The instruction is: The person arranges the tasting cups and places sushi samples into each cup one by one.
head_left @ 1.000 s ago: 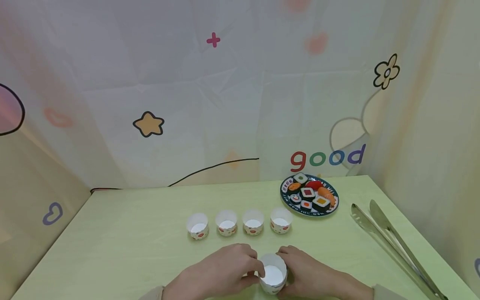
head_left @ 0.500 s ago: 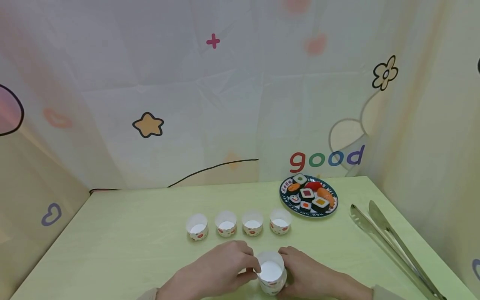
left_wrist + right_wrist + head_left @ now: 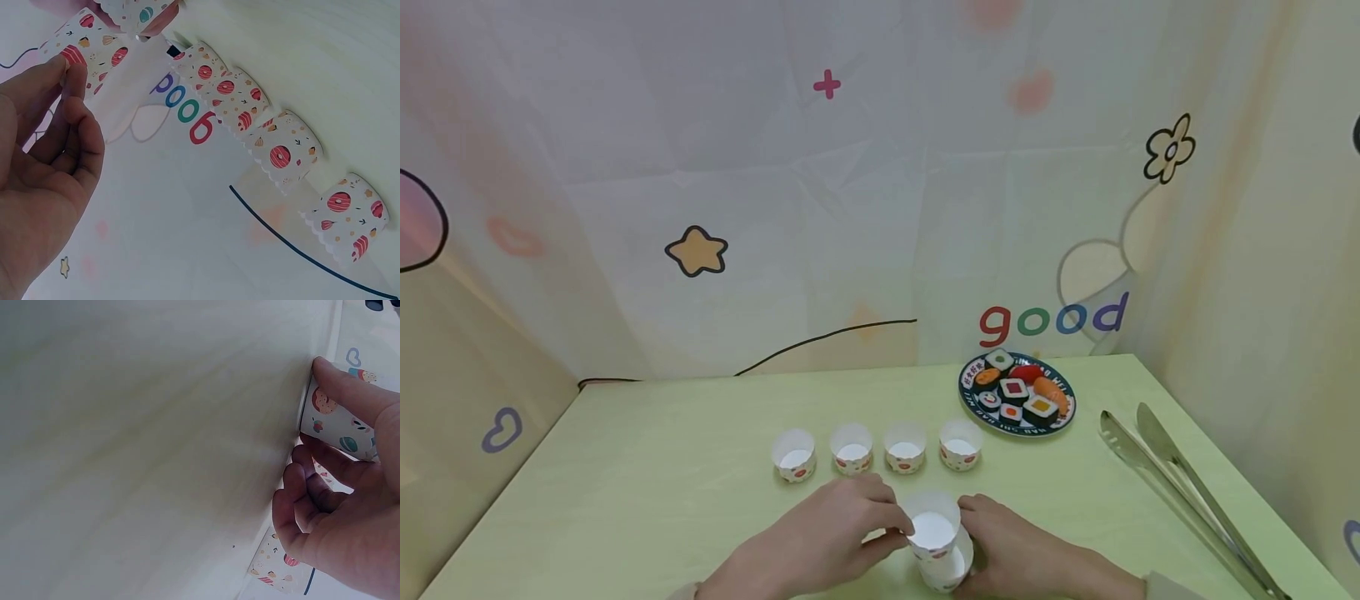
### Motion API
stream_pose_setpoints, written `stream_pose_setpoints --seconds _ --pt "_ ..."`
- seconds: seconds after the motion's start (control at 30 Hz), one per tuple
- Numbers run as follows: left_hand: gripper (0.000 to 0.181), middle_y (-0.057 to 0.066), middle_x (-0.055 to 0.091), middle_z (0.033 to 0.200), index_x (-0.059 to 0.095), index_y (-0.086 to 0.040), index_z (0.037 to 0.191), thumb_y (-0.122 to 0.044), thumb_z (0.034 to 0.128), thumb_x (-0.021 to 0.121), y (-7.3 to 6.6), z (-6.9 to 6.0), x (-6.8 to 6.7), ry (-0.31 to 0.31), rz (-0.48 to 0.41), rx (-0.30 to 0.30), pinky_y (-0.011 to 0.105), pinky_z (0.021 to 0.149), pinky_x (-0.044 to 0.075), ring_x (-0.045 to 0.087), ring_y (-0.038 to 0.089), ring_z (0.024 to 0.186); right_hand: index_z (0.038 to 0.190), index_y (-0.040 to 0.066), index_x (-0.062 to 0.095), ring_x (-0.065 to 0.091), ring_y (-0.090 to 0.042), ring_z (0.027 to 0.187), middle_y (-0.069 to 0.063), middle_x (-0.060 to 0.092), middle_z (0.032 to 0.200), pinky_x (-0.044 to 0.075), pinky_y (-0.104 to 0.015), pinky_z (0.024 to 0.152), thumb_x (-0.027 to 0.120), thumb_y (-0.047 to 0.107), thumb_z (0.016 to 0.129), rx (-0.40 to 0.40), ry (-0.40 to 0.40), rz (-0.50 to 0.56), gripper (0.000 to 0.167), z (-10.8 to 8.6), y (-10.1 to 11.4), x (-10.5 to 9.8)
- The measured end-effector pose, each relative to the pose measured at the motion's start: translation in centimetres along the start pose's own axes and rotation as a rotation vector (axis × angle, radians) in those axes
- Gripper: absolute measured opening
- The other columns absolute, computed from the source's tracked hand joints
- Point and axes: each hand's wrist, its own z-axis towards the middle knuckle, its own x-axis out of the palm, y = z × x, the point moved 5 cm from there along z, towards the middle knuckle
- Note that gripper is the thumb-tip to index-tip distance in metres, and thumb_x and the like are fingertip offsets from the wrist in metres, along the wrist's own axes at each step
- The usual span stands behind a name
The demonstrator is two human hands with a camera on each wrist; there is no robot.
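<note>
My left hand [image 3: 838, 529] pinches the rim of a white paper baking cup [image 3: 934, 546] between thumb and fingers, also plain in the left wrist view. The cup is tilted and raised partly out of another paper baking cup [image 3: 957, 573], just below and to the right of it. My right hand [image 3: 1011, 542] grips that lower cup from the right side, thumb and forefinger around its printed wall [image 3: 340, 419] in the right wrist view. Beyond the hands, several matching cups [image 3: 905, 460] with red and orange prints stand upright in a row.
A dark-rimmed plate [image 3: 1022, 429] bearing sushi pieces stands at the back right. Long metal tongs [image 3: 1219, 510] lie along the right side of the green table [image 3: 647, 475]. A printed cloth [image 3: 775, 192] hangs behind.
The left hand has drawn the upper cup up and to the left, so more of the lower cup shows. The right hand has stayed nearly still.
</note>
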Motion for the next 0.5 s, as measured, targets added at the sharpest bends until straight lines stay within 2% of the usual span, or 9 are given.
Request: stream_pose_setpoints --seconds 0.27,0.5 --pt "0.006 -0.012 0.067 0.088 0.079 -0.016 0.094 -0.012 0.0904 0.081 0.3 -0.7 -0.5 -0.035 0.001 -0.010 0.007 0.074 0.040 0.057 -0.002 0.079 0.122 0.023 0.067 0.050 -0.006 0.102 0.017 0.054 0.111 0.048 -0.035 0.095 0.090 0.039 0.078 -0.026 -0.008 -0.024 0.052 0.0 0.2 0.0" --pt "0.009 -0.011 0.065 0.085 0.079 -0.015 0.092 -0.009 0.0874 0.083 1.0 -1.8 -0.7 -0.067 0.003 -0.057 0.007 0.072 0.040 0.055 -0.002 0.076 0.120 0.021 0.068 0.050 -0.005 0.103 0.016 0.055 0.111 0.047 -0.035 0.095 0.090 0.038 0.078 -0.045 -0.020 -0.042 0.051 0.0 0.2 0.1"
